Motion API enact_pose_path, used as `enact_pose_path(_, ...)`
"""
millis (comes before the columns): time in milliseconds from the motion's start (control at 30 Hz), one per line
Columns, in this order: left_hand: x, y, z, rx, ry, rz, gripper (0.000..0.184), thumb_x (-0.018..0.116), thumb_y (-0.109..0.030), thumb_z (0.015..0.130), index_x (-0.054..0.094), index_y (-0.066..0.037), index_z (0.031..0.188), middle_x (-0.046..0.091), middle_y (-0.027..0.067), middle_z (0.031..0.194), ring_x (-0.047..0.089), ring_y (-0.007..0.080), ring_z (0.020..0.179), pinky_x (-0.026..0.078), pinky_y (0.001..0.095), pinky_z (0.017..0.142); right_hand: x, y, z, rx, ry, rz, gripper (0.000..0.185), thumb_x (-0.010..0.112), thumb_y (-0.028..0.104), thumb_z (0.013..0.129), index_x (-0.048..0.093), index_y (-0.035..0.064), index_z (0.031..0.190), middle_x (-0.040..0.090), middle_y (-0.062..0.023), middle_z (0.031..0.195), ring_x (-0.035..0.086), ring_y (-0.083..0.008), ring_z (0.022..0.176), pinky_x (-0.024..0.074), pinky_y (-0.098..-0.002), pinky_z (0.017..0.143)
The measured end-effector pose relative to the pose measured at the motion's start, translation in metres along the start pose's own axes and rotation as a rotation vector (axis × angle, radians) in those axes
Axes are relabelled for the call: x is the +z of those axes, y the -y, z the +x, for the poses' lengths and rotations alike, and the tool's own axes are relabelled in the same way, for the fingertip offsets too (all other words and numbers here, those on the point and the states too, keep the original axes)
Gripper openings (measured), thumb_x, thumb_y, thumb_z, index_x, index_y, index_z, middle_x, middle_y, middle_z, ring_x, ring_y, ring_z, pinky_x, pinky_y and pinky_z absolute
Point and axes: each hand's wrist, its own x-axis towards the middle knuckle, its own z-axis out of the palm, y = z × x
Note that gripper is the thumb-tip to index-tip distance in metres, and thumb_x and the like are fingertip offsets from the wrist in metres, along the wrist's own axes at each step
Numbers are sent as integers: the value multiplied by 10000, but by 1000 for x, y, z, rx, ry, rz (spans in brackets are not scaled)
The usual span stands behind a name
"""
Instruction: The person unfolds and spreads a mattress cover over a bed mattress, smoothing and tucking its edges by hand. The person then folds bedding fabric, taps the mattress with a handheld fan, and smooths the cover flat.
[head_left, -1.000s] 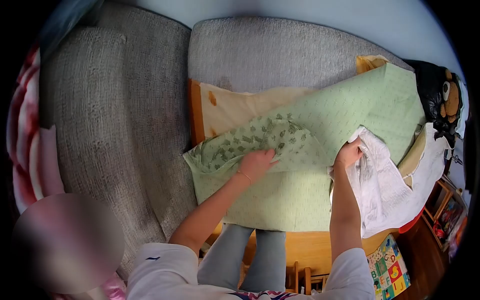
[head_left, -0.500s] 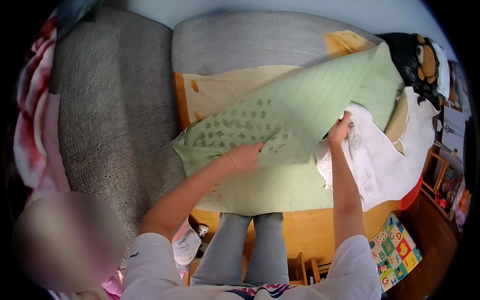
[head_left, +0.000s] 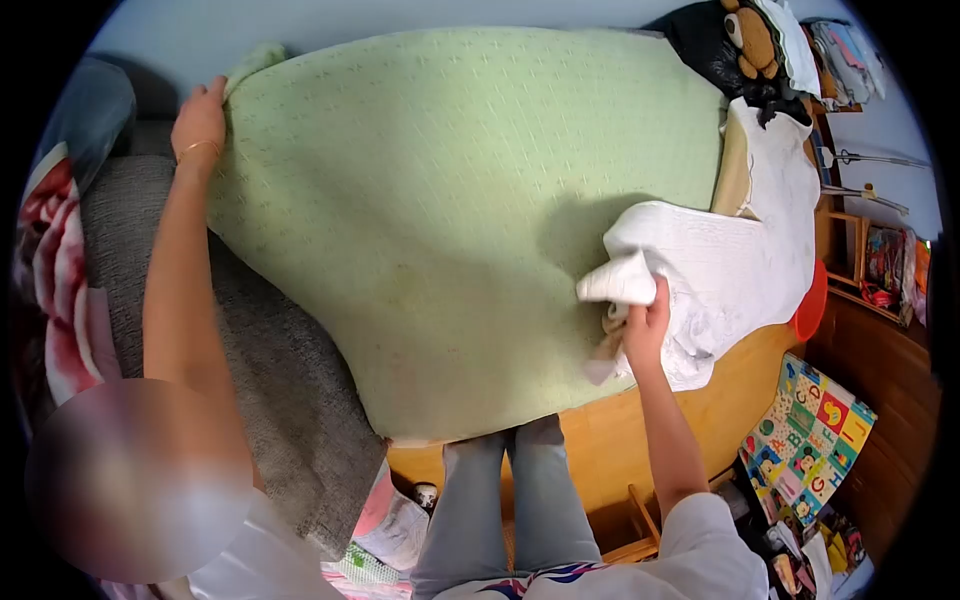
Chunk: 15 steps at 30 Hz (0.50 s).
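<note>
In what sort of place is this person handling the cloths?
Most likely a room in a home: a grey sofa, a brown stuffed toy and a colourful alphabet print show it.

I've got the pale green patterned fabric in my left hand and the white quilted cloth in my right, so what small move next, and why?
Perhaps ease the white quilted cloth rightward with your right hand: its bunched edge overlaps the pale green patterned fabric, while your left hand, holding that fabric's far-left corner, could steady it.
</note>
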Motion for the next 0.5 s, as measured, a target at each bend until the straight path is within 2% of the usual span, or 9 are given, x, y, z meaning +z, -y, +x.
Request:
enact_pose_path(33, 8, -2, 0, 6, -1, -2, 331, 357, -142, 918, 476, -210, 1220, 542, 142, 1130, 551, 347, 1031, 484, 448, 806, -6, 1, -9, 4, 67, -43, 149, 460, 57, 913, 496, -2, 1044, 542, -51, 937, 492, -110, 859, 411, -249, 781)
enact_pose_path(100, 34, -9, 1, -243, 123, -64, 327, 341, -168, 939, 468, -205, 1238, 528, 157, 1194, 539, 363, 1074, 476, 457, 830, -21, -23, -28, 60, 107, 14, 189, 465, 55, 913, 501, -5, 1089, 555, -49, 977, 509, -111, 904, 418, -249, 803)
enact_pose_path(200, 80, -9, -10, -276, 202, -72, 356, 350, -202, 951, 421, -188, 1299, 495, 180, 1262, 511, 365, 1131, 455, 479, 872, -33, -67, -51, 295, 176, 145, 321, 472, 17, 890, 496, -4, 1210, 567, -70, 1100, 519, -125, 1023, 413, -265, 885)
enact_pose_path(267, 113, -9, -18, -285, 232, -79, 383, 364, -210, 951, 389, -174, 1332, 479, 182, 1285, 500, 359, 1149, 445, 485, 890, -24, -74, -58, 269, 206, 130, 334, 476, -1, 876, 503, 3, 1209, 568, -71, 1113, 519, -128, 1035, 413, -264, 889)
enact_pose_path(333, 130, -16, -29, -477, 192, -140, 483, 447, -282, 937, 319, -135, 1379, 428, 165, 1356, 468, 357, 1188, 423, 488, 930, -7, -80, -68, 245, 235, 114, 348, 480, -19, 862, 509, 11, 1208, 569, -72, 1126, 518, -131, 1046, 412, -263, 892)
enact_pose_path(367, 120, -33, -35, -467, 191, -136, 483, 447, -282, 937, 319, -135, 1379, 428, 165, 1356, 468, 357, 1188, 423, 488, 930, 2, -84, -67, 270, 267, 187, 362, 489, -22, 853, 511, 19, 1211, 564, -67, 1140, 512, -134, 1061, 413, -268, 894)
enact_pose_path(433, 108, -71, -48, -333, 79, 43, 624, 521, -372, 903, 264, -107, 1407, 386, 157, 1399, 441, 361, 1215, 404, 493, 952, 27, -90, -62, 292, 299, 259, 375, 497, -24, 843, 513, 27, 1215, 559, -62, 1153, 505, -136, 1076, 414, -273, 895)
enact_pose_path(467, 118, -81, -40, -271, 58, 14, 663, 562, -426, 868, 315, -97, 1388, 405, 150, 1388, 430, 338, 1231, 402, 477, 956, 40, -92, -58, 300, 285, 251, 376, 501, -17, 840, 519, 39, 1212, 583, -68, 1091, 534, -138, 1013, 427, -276, 862)
enact_pose_path(500, 127, -92, -31, -173, 80, -81, 639, 556, -422, 871, 343, -90, 1374, 415, 145, 1382, 424, 320, 1239, 401, 465, 959, 51, -93, -52, 308, 270, 242, 377, 506, -10, 838, 524, 52, 1209, 606, -73, 1029, 562, -139, 950, 440, -279, 830)
